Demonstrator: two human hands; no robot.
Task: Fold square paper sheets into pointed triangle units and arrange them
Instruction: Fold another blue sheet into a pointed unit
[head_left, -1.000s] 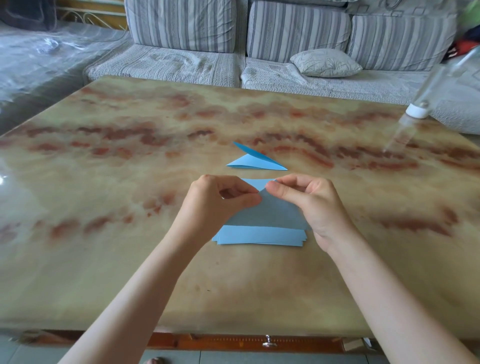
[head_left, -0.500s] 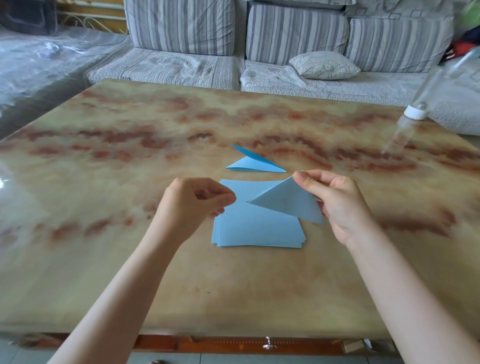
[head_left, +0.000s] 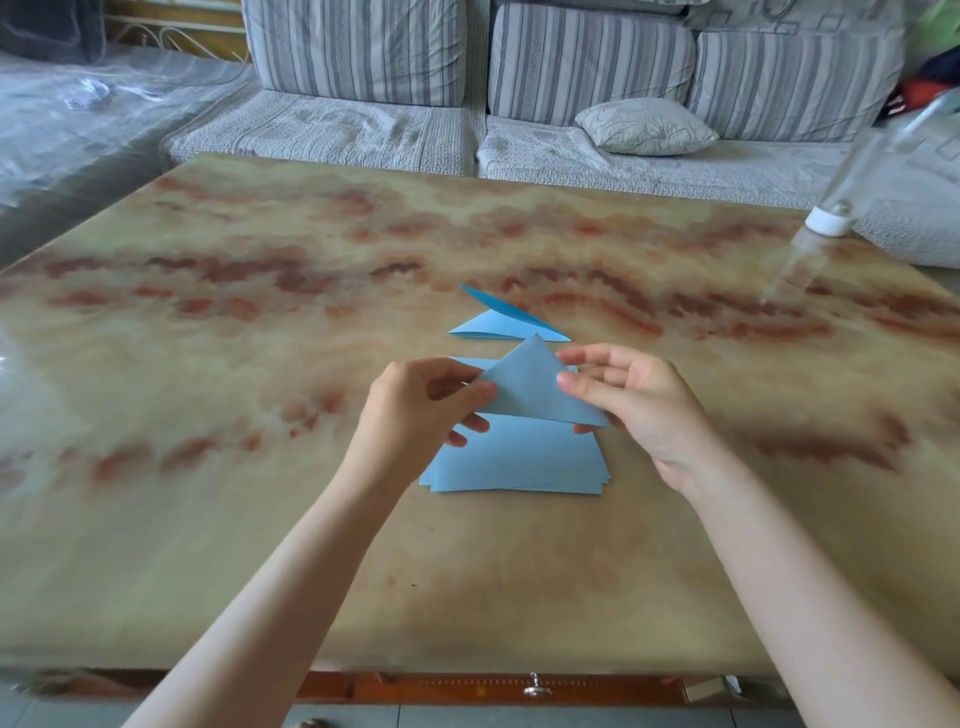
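Blue paper folded into a triangle (head_left: 535, 389) is pinched at both ends. The left hand (head_left: 415, 410) curls thumb and fingers on its left corner, and the right hand (head_left: 639, 405) nips its right edge, forefinger loosely extended. It is held apex up, just above the stack of blue sheets (head_left: 519, 462) lying flat on the marbled table (head_left: 260, 519). Beyond the stack lies one folded unit (head_left: 506, 325) — its upper flap sprung open. A striped sofa (head_left: 363, 124) stands behind.

The folded triangle (head_left: 535, 387), the sheet stack (head_left: 514, 462) and the finished unit (head_left: 498, 325) are thin, smooth, matt blue paper. The tabletop (head_left: 260, 545) looks like glossy polished marble, with a varnished wood edge (head_left: 441, 688) and a shiny metal knob (head_left: 537, 690). The sofa (head_left: 363, 52) is striped woven cloth. The bottle (head_left: 878, 150) is clear plastic.
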